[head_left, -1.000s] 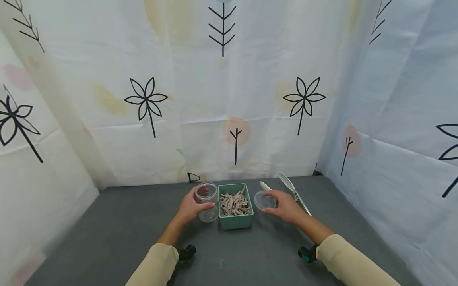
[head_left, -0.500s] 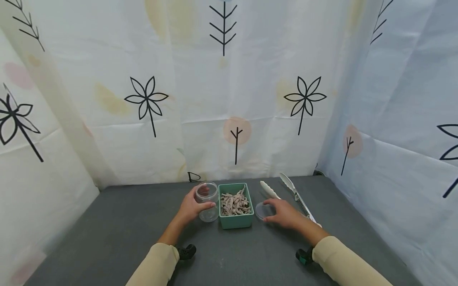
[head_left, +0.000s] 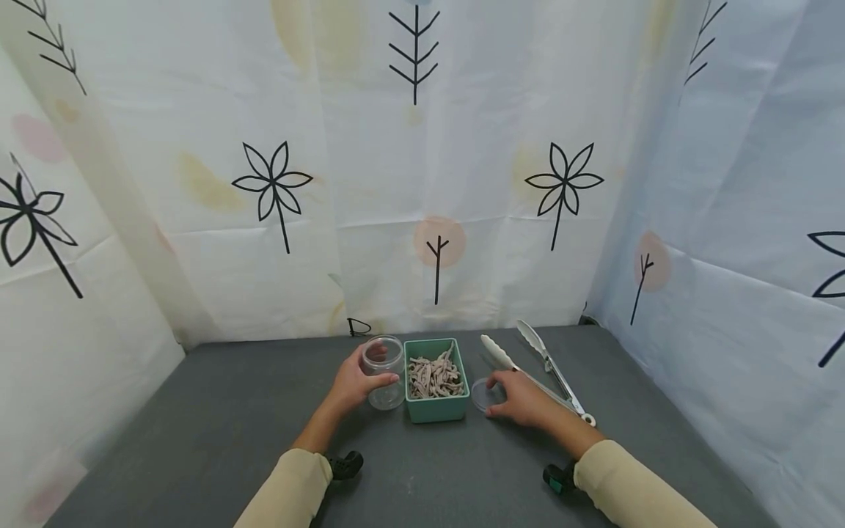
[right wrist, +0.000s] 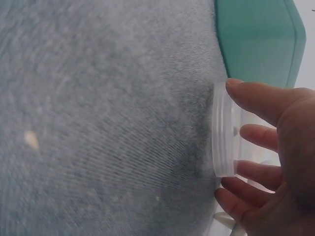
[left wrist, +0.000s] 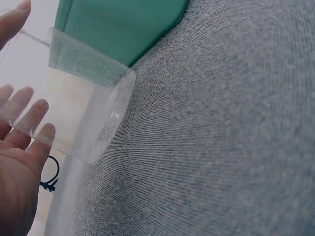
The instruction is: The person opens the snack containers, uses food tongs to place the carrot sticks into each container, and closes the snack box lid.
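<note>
- Left hand [head_left: 356, 378]: thumb and fingers wrapped around the jar from its left side, apparently to steady it.
- Right hand [head_left: 518, 397]: thumb at the lid's near edge, fingers at its far edge, gripping the rim, presumably because so flat a disc offers little else.
- Jar [head_left: 386, 396]: clear, upright on the desk, mouth uncovered; just beside the tub, contact uncertain.
- Lid [right wrist: 224, 132]: clear, round, flat on the desk right of the tub; which face is up cannot be told.
- Tub [head_left: 436, 409]: green, rectangular, between the hands, likely central so either can reach it.
- Strips [head_left: 432, 378]: pale, twisted, heaped in the tub, whose walls keep them together.
- Tongs [head_left: 549, 363]: spread, tips toward the cloth, handle end beyond the right hand, seemingly laid aside within its reach.
- Desk [head_left: 429, 477]: dark grey, under everything.
- Cloth [head_left: 370, 183]: white, printed with plants, hung behind.
</note>
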The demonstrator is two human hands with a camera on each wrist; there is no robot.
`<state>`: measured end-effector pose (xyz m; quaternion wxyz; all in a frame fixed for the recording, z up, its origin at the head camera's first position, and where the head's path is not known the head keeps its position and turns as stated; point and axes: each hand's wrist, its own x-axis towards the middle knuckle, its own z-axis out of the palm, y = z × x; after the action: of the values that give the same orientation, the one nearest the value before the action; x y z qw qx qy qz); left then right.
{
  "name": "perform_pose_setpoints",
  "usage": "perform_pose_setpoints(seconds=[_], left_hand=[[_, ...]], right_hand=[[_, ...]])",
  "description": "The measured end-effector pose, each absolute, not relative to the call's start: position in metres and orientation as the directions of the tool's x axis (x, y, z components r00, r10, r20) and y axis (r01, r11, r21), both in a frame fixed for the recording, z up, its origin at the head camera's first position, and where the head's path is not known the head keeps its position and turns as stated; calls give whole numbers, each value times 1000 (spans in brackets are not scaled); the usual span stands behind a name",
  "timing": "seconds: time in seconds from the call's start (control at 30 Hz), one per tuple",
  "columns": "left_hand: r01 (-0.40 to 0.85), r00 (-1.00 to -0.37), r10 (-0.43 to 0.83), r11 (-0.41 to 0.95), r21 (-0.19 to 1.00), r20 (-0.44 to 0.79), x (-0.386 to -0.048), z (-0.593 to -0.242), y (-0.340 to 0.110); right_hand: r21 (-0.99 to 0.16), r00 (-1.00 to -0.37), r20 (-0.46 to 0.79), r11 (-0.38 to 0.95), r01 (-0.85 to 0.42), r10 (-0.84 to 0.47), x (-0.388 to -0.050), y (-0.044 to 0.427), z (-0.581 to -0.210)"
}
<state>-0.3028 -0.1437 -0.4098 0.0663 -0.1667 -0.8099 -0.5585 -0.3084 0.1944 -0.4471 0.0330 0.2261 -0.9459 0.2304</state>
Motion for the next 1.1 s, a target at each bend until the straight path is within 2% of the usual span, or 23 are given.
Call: perform_pose_setpoints(seconds=[0.23,0.5,1.1], left_hand=[[347,-935,192,322,881,298,-304,-412,-144],[357,-931,200,321,877,306,-305,-412,-145],[366,-928,195,334,869,317,-305,-412,-145]], right_hand=[[-482,-899,163,762,-432,-407,-299,201,-435],[-462,-914,181,789,-405,-363,-292,215,-420],[-353,-862,417,822,-447,-289,-283,261,-420]])
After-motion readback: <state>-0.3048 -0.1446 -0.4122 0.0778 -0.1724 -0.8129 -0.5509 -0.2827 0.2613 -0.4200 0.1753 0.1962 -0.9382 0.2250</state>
